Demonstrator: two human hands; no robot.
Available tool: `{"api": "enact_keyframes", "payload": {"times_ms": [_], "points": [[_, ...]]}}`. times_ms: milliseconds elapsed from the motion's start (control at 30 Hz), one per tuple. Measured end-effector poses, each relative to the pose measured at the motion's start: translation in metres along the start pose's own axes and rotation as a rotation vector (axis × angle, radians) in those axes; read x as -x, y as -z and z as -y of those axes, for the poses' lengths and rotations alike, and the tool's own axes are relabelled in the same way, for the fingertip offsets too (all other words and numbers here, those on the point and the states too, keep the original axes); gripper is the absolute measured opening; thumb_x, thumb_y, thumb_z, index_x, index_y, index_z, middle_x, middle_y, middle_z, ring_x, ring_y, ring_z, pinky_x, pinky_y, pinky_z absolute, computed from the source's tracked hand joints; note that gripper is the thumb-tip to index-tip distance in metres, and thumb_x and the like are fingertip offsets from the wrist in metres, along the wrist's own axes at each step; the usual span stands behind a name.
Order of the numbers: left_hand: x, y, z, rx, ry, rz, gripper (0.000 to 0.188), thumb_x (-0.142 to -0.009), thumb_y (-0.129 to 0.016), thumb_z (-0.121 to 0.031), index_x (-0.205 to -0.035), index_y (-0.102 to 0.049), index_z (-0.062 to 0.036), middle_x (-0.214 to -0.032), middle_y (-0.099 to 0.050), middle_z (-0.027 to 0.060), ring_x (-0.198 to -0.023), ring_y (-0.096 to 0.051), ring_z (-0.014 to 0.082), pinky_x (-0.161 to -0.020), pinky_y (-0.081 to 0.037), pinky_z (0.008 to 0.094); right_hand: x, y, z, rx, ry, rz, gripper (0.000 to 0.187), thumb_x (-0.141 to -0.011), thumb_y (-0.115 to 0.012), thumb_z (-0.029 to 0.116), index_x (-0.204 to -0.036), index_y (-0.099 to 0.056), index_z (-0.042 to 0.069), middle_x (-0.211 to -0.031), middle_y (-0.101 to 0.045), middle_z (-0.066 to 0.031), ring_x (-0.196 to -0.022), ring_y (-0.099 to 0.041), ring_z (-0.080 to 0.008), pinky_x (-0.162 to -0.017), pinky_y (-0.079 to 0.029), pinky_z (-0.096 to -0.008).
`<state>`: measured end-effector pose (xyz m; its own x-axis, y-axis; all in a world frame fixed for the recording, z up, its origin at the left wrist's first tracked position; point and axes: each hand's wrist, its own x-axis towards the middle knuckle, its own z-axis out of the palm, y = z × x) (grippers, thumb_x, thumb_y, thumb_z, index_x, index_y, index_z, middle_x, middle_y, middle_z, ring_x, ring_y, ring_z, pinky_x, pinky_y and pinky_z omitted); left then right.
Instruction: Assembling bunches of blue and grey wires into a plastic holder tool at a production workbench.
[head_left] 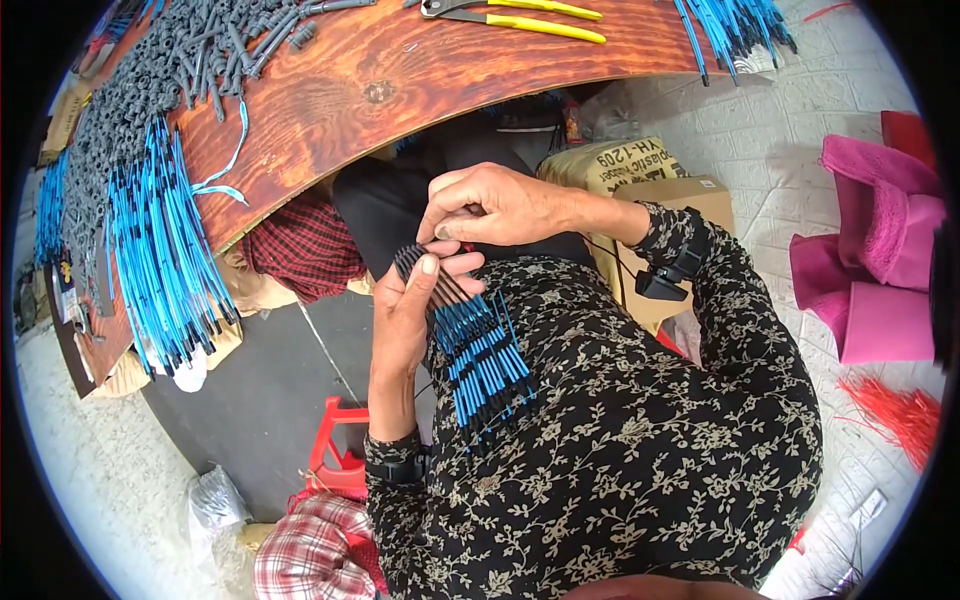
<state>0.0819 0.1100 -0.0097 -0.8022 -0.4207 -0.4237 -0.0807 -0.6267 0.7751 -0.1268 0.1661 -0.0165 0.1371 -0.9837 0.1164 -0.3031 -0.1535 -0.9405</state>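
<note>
My left hand (404, 310) is closed round a bundle of thin blue rods (488, 365) with black ends and black bands. The rods fan out below its fingers and rest against my patterned top. Dark tips of the bundle stick up beside the thumb. Right above those tips, my right hand (488, 208) has its thumb and fingers pinched together. Whatever is between those fingertips is too small to make out.
A curved wooden table (375, 92) holds a heap of grey plastic plugs (185, 60), hanging blue rods (165, 250) and yellow-handled pliers (545, 20). A cardboard box (690, 203) stands at right, a red stool (335, 450) at lower left. Pink cloth (880, 260) lies far right.
</note>
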Motion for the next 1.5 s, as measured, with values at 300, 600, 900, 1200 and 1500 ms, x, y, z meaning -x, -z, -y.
{"api": "enact_keyframes", "payload": {"times_ms": [300,600,900,1200,1500], "points": [[0.001,-0.001,0.002,-0.014,-0.003,-0.017,0.033,-0.102,-0.048,-0.026,-0.118,-0.057,0.0012,-0.104,-0.069,0.0181,-0.084,-0.07,0.0216,-0.079,-0.056,0.0319,0.004,-0.008,0.012,0.084,-0.034,-0.087,0.017,-0.087,-0.06,0.009,-0.1,-0.07,0.004,-0.083,-0.061,-0.0078,-0.074,-0.062,-0.0199,-0.063,-0.047,-0.0323],[0.001,-0.002,0.005,-0.035,-0.038,-0.025,0.034,-0.102,-0.047,-0.026,-0.119,-0.057,0.0018,-0.101,-0.07,0.0168,-0.085,-0.07,0.0218,-0.078,-0.056,0.0316,0.004,-0.016,0.014,0.092,-0.051,-0.156,0.016,-0.086,-0.062,0.015,-0.096,-0.069,0.004,-0.085,-0.062,-0.01,-0.077,-0.064,-0.0272,-0.067,-0.05,-0.0368],[0.001,-0.002,0.006,-0.024,-0.036,-0.05,0.037,-0.102,-0.048,-0.03,-0.118,-0.057,0.0013,-0.095,-0.071,0.0132,-0.084,-0.07,0.0208,-0.077,-0.056,0.0308,0.004,-0.023,0.014,0.114,-0.003,-0.207,0.016,-0.085,-0.064,0.015,-0.097,-0.069,0.006,-0.084,-0.061,-0.0091,-0.076,-0.064,-0.029,-0.065,-0.05,-0.0385],[0.0,-0.002,0.009,-0.032,-0.053,-0.05,0.036,-0.102,-0.048,-0.031,-0.116,-0.058,0.0011,-0.094,-0.07,0.0123,-0.084,-0.069,0.0201,-0.077,-0.056,0.0308,0.008,-0.031,0.016,0.241,0.035,-0.333,0.011,-0.085,-0.064,0.015,-0.094,-0.067,0.009,-0.08,-0.058,-0.0069,-0.073,-0.062,-0.0275,-0.06,-0.049,-0.039],[0.001,-0.004,0.007,-0.045,-0.032,-0.054,0.035,-0.102,-0.047,-0.029,-0.116,-0.057,0.0021,-0.094,-0.07,0.0116,-0.085,-0.069,0.0198,-0.079,-0.056,0.0313,0.003,-0.023,0.012,0.272,0.124,-0.254,0.012,-0.083,-0.064,0.014,-0.093,-0.066,0.009,-0.081,-0.058,-0.006,-0.076,-0.062,-0.0263,-0.062,-0.05,-0.039]]}}
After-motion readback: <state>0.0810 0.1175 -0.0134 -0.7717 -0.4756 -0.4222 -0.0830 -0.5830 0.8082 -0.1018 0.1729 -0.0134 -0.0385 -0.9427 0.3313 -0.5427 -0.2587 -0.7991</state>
